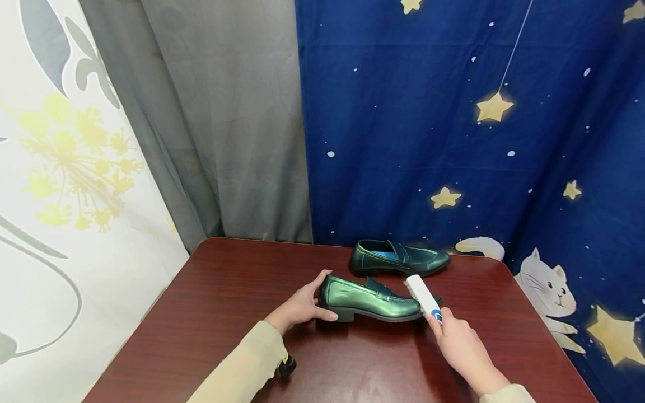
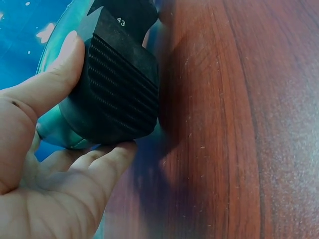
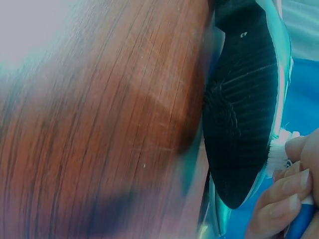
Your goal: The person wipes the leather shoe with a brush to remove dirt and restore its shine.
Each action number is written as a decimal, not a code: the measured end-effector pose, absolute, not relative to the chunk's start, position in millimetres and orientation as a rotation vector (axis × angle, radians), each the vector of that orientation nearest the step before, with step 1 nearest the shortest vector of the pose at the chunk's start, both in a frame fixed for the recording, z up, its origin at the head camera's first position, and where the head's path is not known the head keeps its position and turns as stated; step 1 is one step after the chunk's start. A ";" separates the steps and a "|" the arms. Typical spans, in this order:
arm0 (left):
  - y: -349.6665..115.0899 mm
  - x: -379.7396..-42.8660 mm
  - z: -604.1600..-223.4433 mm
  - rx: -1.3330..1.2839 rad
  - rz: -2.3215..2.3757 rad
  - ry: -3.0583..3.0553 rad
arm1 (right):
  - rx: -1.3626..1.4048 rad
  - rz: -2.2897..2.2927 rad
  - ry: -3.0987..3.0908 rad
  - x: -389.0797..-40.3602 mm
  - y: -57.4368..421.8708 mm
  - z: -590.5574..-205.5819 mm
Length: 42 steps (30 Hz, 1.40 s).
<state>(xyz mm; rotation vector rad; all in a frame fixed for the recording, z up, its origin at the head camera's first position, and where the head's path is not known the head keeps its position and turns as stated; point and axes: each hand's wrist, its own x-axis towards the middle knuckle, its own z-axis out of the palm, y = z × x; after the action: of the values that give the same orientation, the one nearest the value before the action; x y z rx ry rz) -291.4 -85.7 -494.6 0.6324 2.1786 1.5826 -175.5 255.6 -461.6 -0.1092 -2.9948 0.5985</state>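
My left hand [image 1: 302,305] grips a shiny green loafer [image 1: 347,296] by its heel, thumb on one side and fingers round the other. In the left wrist view the ridged black heel [image 2: 119,79] rests between thumb and fingers, and a number 43 shows on the sole. My right hand [image 1: 461,341] holds a white-backed brush [image 1: 422,294] by its handle, at the loafer's toe. White bristles [image 3: 275,155] touch the upper's edge beside the black sole [image 3: 241,109] in the right wrist view. Whether the loafer touches the table cannot be told.
A second dark green loafer [image 1: 423,260] with a blue insole stands behind, near the far edge of the reddish-brown table [image 1: 227,291]. Grey and starry blue curtains [image 1: 403,112] hang beyond that edge. A small black object [image 1: 287,366] is at the left sleeve.
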 end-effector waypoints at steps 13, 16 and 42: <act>-88.0 -295.5 -492.2 0.641 1.608 2.122 | -0.064 0.642 -3.006 -176.1 230.8 -454.6; -88.2 -296.3 -492.4 0.638 1.616 2.104 | -0.054 0.653 -2.996 -176.6 225.5 -454.5; -86.2 -292.0 -490.8 0.624 1.580 2.161 | 0.128 0.589 -2.914 -181.8 166.6 -459.0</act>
<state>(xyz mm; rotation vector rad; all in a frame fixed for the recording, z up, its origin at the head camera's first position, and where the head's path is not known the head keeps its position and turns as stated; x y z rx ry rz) -292.0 -86.2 -490.8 0.6236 2.1615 1.5804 -181.8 166.6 -459.0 0.1276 -2.9137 0.5885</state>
